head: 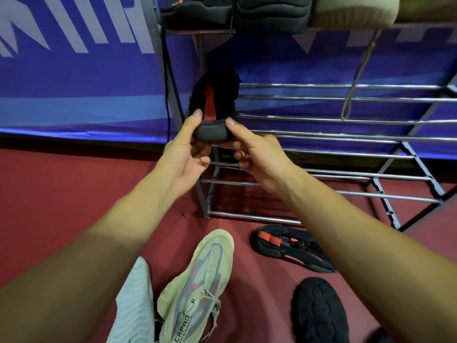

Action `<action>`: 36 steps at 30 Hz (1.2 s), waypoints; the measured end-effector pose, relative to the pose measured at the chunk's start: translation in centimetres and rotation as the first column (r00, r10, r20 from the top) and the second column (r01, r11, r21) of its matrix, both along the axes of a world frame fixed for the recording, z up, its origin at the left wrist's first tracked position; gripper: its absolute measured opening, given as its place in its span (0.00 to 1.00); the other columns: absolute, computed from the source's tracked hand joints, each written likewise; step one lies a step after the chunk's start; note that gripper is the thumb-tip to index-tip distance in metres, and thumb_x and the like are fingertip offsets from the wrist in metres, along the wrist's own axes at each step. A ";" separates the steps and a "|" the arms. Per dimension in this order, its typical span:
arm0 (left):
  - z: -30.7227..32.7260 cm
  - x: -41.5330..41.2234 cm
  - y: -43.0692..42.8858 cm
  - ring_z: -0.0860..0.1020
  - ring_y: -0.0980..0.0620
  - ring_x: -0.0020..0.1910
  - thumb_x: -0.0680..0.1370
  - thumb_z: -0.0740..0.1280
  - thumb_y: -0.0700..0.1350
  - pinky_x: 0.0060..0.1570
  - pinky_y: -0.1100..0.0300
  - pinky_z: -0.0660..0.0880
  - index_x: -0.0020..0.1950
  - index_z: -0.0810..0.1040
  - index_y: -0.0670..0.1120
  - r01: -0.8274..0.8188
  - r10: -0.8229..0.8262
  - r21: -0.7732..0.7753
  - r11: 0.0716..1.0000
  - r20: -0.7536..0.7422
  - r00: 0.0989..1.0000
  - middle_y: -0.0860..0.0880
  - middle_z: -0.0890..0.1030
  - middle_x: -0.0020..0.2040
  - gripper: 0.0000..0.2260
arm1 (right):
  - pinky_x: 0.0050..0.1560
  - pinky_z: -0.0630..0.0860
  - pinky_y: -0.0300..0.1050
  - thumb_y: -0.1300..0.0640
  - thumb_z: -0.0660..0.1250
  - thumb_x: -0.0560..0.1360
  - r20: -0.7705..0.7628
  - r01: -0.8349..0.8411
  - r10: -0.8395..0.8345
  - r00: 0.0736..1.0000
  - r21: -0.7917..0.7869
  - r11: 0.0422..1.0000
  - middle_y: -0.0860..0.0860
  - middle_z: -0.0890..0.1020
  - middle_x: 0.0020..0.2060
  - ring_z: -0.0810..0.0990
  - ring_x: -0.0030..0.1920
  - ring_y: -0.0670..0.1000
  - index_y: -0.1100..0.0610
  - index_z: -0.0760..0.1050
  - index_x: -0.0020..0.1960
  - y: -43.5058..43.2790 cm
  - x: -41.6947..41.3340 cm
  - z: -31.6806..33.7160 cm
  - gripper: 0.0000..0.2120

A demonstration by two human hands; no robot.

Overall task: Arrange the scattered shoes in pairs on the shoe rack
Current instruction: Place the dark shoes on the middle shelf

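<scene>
A black shoe with a red strip [212, 100] is held heel-first at the left end of the middle tier of the metal shoe rack [346, 120]. My left hand [188, 149] grips its heel from the left and my right hand [249, 149] grips it from the right, thumbs on the heel rim. Its mate, black with red marks [291, 246], lies on the floor in front of the rack. A cream sneaker [197, 288], a pale grey shoe [133, 303] and a black shoe sole-up [319, 313] also lie on the red floor.
The rack's top shelf holds two dark shoes [235, 13] and a beige shoe [353, 11] whose lace [353, 78] hangs down over the middle bars. A blue banner wall [74, 70] stands behind. A black cord [168, 95] hangs beside the rack's left post.
</scene>
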State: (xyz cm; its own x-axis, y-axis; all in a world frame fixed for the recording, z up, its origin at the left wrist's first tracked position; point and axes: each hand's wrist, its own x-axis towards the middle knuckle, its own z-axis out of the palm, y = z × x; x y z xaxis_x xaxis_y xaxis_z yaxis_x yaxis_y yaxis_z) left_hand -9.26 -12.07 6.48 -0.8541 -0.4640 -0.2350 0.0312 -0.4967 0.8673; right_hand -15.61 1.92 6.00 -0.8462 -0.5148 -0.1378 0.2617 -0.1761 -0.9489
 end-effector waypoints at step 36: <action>-17.3 2.6 11.9 0.73 0.49 0.36 0.74 0.72 0.54 0.37 0.59 0.67 0.40 0.77 0.48 0.838 -0.285 -0.402 0.368 0.809 0.513 0.46 0.78 0.36 0.11 | 0.32 0.67 0.43 0.49 0.68 0.75 0.049 -0.136 0.481 0.875 0.980 0.147 0.55 0.80 0.41 0.75 0.39 0.55 0.56 0.75 0.37 17.9 2.3 -16.2 0.13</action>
